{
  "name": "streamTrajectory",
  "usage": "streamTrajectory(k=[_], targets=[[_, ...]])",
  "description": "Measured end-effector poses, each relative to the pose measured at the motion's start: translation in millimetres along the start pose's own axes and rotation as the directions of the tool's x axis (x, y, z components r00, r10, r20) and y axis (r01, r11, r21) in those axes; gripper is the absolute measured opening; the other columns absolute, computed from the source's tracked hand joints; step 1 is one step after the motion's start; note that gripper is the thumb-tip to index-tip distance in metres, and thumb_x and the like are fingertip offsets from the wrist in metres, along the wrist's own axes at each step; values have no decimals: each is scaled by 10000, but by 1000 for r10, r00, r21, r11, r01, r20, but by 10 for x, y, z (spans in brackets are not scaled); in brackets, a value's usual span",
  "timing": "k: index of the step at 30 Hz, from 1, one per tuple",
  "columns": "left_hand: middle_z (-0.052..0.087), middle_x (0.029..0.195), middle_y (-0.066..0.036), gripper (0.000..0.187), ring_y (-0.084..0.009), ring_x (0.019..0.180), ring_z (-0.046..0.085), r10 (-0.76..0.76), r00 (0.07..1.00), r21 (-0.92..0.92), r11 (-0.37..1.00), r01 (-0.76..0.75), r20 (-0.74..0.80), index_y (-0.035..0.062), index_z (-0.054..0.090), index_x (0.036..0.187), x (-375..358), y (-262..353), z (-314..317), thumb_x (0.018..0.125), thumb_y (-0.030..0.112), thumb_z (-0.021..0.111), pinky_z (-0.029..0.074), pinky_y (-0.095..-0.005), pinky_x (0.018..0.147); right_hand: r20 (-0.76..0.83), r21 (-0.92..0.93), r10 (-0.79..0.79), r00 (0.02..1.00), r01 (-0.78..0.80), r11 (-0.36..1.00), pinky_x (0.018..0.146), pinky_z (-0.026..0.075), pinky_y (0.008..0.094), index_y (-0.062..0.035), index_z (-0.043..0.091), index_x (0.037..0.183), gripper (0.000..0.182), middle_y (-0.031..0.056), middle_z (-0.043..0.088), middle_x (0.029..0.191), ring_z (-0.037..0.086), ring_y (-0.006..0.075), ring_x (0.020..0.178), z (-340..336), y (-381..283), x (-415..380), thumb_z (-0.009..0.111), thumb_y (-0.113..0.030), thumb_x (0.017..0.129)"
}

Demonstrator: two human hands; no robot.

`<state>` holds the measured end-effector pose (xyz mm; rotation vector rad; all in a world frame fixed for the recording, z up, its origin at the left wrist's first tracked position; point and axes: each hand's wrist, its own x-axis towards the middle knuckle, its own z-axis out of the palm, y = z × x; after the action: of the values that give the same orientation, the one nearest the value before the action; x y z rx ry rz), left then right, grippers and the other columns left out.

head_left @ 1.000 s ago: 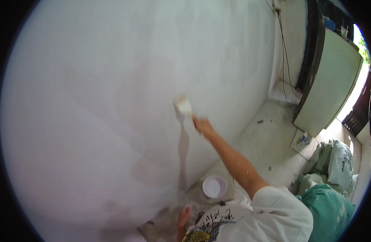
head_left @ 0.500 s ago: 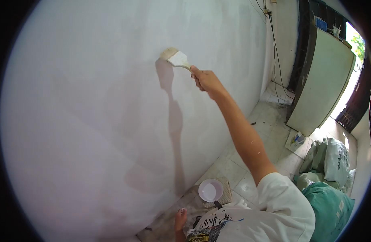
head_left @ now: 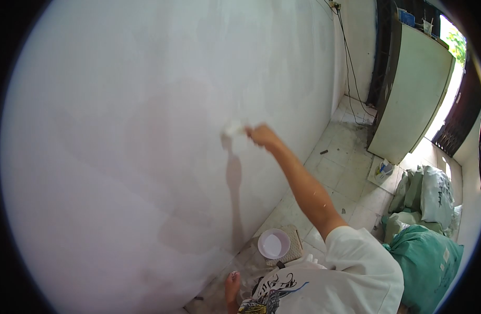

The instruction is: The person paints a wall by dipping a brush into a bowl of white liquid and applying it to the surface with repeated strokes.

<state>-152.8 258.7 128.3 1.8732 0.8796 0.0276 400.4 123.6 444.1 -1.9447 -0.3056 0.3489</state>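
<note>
White paint covers the big wall (head_left: 146, 131), and the right hand (head_left: 261, 135) is closed around the handle of a paintbrush (head_left: 233, 128). The brush looks blurry, so it is moving fast. Its bristles press on the wall, about halfway up. Half a second ago the brush was higher on the wall, and a second ago it was low, near where it is now. So the brush goes up and down over the same strip, and I think this patch is getting a fresh coat of paint. A dark shadow of the arm falls on the wall under the brush. The left hand is not in the picture, so I cannot tell what it is doing. Down on the tiled floor (head_left: 345, 172) sits a round bowl of white paint (head_left: 274, 244), close to the wall and near a bare foot (head_left: 231, 285). Green sacks (head_left: 426, 251) lie farther off to the right.
</note>
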Motion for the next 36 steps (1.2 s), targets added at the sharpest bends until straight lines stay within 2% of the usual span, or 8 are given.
streamTrajectory(k=[3, 6, 14, 19, 23, 28, 31, 36], targets=[[683, 1005, -147, 368, -205, 925, 660, 24, 1000, 25, 999, -24, 13, -47, 598, 1132, -11, -119, 51, 962, 272, 531, 496, -312, 825, -29, 613, -267, 963, 228, 757, 424, 256, 305, -47, 583, 699, 430, -20, 405, 506, 316, 112, 439, -529, -746, -219, 583, -410, 930], [682, 1027, -170, 380, -228, 953, 663, -11, 999, 62, 998, 8, 45, -44, 599, 1146, -77, 47, 120, 955, 279, 539, 496, -328, 842, -33, 681, -238, 971, 196, 706, 426, 226, 281, -71, 554, 718, 421, -44, 365, 511, 280, 92, 437, -318, -566, -26, 564, -430, 939], [685, 1027, -170, 393, -230, 950, 664, -72, 997, -31, 997, 71, -30, -36, 603, 1159, -203, -136, 57, 949, 291, 544, 493, -332, 850, 283, 208, 436, 854, -499, 841, 377, 264, 309, -96, 544, 665, 343, 5, 434, 498, 338, 130, 386, 883, 2051, -149, 585, -345, 897], [683, 1016, -176, 385, -232, 948, 663, -101, 992, -11, 995, 100, -79, -31, 606, 1151, -416, 53, -28, 943, 287, 546, 494, -337, 841, 41, -70, 67, 997, -64, 996, 433, 347, 374, -59, 614, 728, 493, 41, 509, 552, 406, 161, 454, -116, 303, 285, 568, -512, 916], [686, 987, -135, 392, -210, 915, 653, -128, 990, 56, 990, 132, -63, -26, 608, 1149, -478, 117, 22, 943, 304, 557, 490, -320, 821, 40, 642, -251, 967, 167, 748, 445, 302, 314, -43, 605, 749, 501, -9, 426, 534, 365, 117, 470, -814, -522, 50, 547, -506, 932], [682, 1023, -181, 385, -235, 951, 663, -149, 987, 16, 989, 150, -58, -33, 603, 1145, -474, 109, 45, 943, 291, 557, 492, -333, 833, 152, 510, 58, 987, -129, 850, 407, 264, 274, -104, 543, 734, 432, -24, 390, 530, 334, 100, 437, 414, 825, 100, 556, -486, 934], [683, 1043, -180, 378, -236, 965, 665, -156, 986, -48, 987, 153, -59, -28, 607, 1149, -505, 210, 23, 948, 288, 554, 491, -331, 845, 171, 73, 326, 930, -342, 937, 357, 270, 333, -56, 588, 655, 468, 45, 463, 477, 369, 136, 373, 996, 1915, -238, 562, -440, 923], [681, 1059, -176, 377, -235, 980, 664, -83, 992, -47, 996, 79, -93, -29, 607, 1154, -455, 188, -39, 954, 285, 546, 490, -330, 866, 95, -161, -107, 990, 121, 979, 442, 390, 377, -30, 648, 669, 451, 120, 548, 521, 505, 193, 437, 1325, 1457, -122, 589, -417, 893]])
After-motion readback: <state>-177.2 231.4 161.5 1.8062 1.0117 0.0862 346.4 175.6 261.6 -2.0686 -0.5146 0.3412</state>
